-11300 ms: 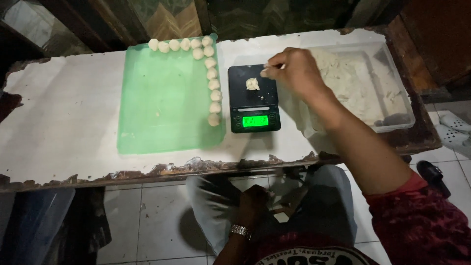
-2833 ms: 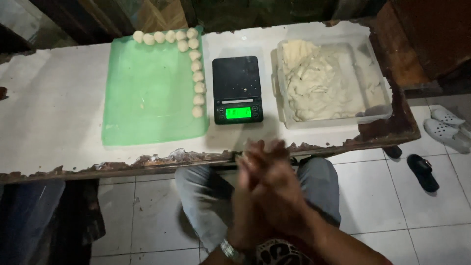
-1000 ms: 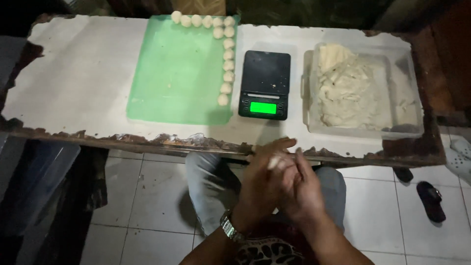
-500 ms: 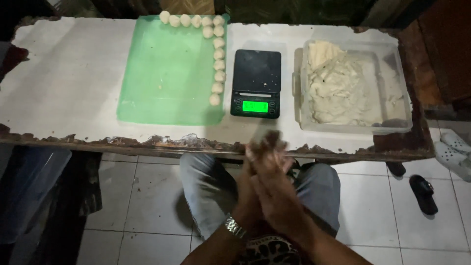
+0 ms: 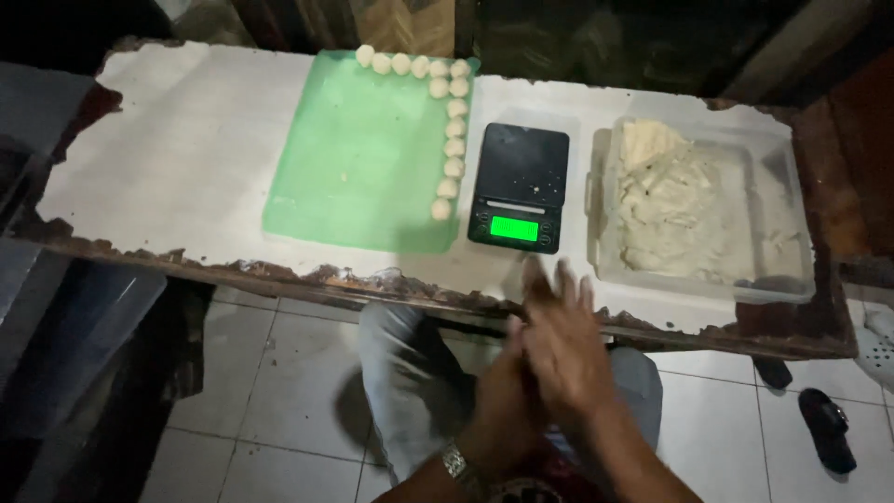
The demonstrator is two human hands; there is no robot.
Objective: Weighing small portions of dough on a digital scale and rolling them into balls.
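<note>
My left hand point(image 5: 507, 391), with a watch at its wrist, and my right hand point(image 5: 559, 335) are pressed palm to palm over my lap, just below the table's front edge. A small piece of dough between the palms is hidden. On the table, a green mat point(image 5: 363, 158) carries several small dough balls point(image 5: 453, 140) along its far and right edges. A black digital scale point(image 5: 520, 186) with a lit green display stands right of the mat, its plate bare but for crumbs. A clear plastic tub point(image 5: 596, 233) at the right holds a mass of pale dough point(image 5: 661, 205).
The white table top point(image 5: 177, 158) has a chipped, rusty front edge. Below it are my knees and a white tiled floor point(image 5: 279, 391). Dark sandals point(image 5: 827, 428) lie on the floor at the right. Dark furniture stands at the left.
My hands have stayed pressed together, sliding against each other, with the right palm now further forward. The view has shifted a little; nothing on the table has moved.
</note>
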